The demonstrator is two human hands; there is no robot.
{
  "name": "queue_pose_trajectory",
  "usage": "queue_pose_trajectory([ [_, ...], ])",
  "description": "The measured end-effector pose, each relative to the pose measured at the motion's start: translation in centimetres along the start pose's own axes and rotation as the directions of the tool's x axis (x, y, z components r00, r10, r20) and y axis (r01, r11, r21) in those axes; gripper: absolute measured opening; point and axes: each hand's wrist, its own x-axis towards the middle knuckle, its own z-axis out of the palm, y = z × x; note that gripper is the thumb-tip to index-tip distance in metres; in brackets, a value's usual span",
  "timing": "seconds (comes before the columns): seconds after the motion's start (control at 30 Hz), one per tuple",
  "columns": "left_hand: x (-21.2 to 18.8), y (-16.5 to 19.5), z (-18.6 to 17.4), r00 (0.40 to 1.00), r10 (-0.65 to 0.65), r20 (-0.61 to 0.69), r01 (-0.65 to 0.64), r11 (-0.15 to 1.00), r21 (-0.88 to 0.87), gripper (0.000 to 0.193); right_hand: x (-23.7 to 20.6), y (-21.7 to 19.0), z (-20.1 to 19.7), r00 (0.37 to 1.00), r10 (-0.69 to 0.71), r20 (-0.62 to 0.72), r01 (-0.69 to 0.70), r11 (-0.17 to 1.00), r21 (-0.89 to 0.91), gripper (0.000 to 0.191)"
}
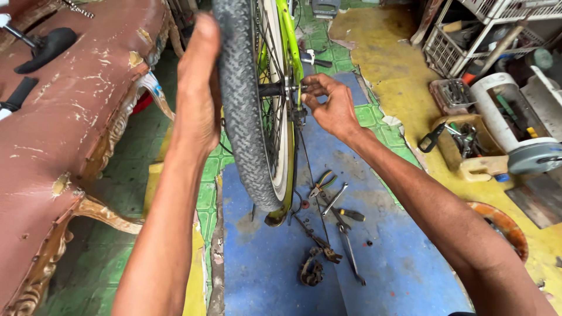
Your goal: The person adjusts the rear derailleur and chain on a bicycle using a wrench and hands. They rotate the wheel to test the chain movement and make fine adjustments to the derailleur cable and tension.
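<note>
1. The left hand (198, 88) is pressing flat, fingers straight, against the bicycle tyre (246, 105).
2. The right hand (331, 105) is pinching the axle nut (294, 89) beside the tyre, fingertips nearly closed.
3. Pliers (321, 183) are lying on the floor below the tyre.

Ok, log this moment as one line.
left hand: flat on bicycle tyre | right hand: fingers at wheel axle | pliers, wrenches on blue mat

The place was a bicycle repair workshop: steel spanners and green-handled pliers (321, 182) lay on the worn blue floor mat (386, 257), beside an open yellow plastic toolbox (465, 146) and white wire racks (468, 35).
</note>
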Motion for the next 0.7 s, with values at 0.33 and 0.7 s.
queue_pose_trajectory([
  [0.33, -1.4, 0.8, 3.8, 0.996, -0.068, -0.057, 0.073, 0.994, 0.085, 0.061, -1.0, -0.4, -1.1, 0.999, -0.042, -0.008, 0.042, 0.999, -0.028, 0.033],
  [0.7, -2.2, -0.1, 3.5, 0.999, -0.036, -0.03, 0.038, 0.996, 0.079, 0.053, -1.8, -0.1, -0.9, 0.999, -0.045, -0.019, 0.046, 0.997, 0.066, 0.035],
])
